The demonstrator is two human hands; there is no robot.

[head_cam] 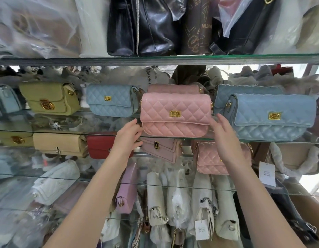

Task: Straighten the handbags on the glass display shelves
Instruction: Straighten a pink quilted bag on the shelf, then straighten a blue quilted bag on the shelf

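Pink quilted handbag stands between our hands on the glass shelf.
Our left hand curls its fingers against the bag's lower left end; we cannot tell whether it grips. Our right hand, fingers straight, lies at the right end. A second pink bag is half hidden behind. The brown bag above reads "MLL", cut off.

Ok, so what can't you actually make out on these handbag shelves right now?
Head view:
- Second pink bag: mostly hidden behind the front pink bag.
- Left hand: its fingertips are at that bag's end; grip unclear.
- Black bags: tops cut off by the frame edge.
- White tag: print too small.
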